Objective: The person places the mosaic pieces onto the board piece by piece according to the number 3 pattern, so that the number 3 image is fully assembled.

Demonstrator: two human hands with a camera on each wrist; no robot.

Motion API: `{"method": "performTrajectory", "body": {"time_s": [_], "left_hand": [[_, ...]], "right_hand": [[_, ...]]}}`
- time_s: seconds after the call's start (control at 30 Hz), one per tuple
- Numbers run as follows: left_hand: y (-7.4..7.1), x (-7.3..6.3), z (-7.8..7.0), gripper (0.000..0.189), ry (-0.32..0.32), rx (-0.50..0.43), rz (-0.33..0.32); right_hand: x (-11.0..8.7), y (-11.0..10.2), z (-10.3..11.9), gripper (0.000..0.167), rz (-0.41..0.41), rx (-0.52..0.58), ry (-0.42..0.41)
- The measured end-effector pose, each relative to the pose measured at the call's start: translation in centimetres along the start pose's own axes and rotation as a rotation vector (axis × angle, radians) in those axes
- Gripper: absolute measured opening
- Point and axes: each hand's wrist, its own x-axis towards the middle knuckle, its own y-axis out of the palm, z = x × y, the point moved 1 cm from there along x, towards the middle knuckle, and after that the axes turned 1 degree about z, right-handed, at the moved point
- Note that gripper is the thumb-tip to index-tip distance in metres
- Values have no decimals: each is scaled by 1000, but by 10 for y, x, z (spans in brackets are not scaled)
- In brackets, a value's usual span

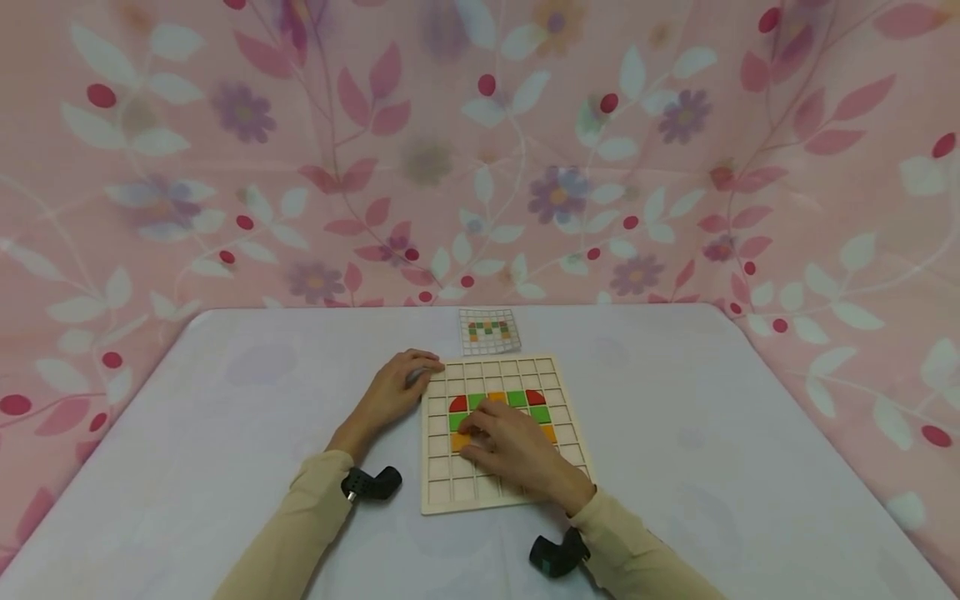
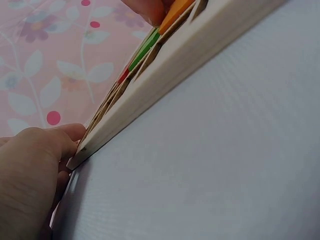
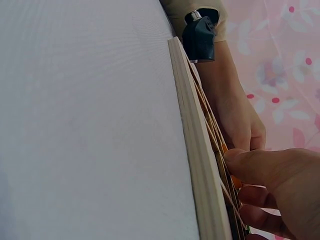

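A light wooden grid board (image 1: 441,492) lies on the table with red, green and orange tiles in its squares. My left hand (image 1: 393,390) holds the board's far left corner, its fingers bent over the edge. Over the middle of the board, my right hand (image 1: 517,442) has its thumb and fingertips around an orange tile (image 1: 459,443) near the left side. In the right wrist view the thumb (image 3: 245,162) touches that tile. Green tiles (image 1: 540,414) and quarter-round red tiles (image 1: 535,397) sit farther up. The right hand hides the board's centre.
A printed pattern card (image 1: 489,332) with a coloured grid lies just beyond the board. White cloth (image 1: 712,433) covers the table, and a pink floral curtain (image 1: 480,150) hangs behind it. Black wrist cameras (image 1: 555,554) stick out from both sleeves.
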Motion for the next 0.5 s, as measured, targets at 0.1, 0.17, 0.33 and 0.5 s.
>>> {"method": "performTrajectory", "body": {"time_s": [0.1,0.17,0.33,0.5], "left_hand": [[0,-1,1,22,-8,1,3],[0,-1,1,21,-6,4,0],[-1,-1,-1,20,8,-1,-16],[-2,-1,-3,20,11,8,-18]], "right_hand": [[0,0,0,23,5,4,1],[1,0,0,23,4,8,-1],[1,0,1,22,-1,14,-3],[1,0,0,23,-7,4,-5]]}}
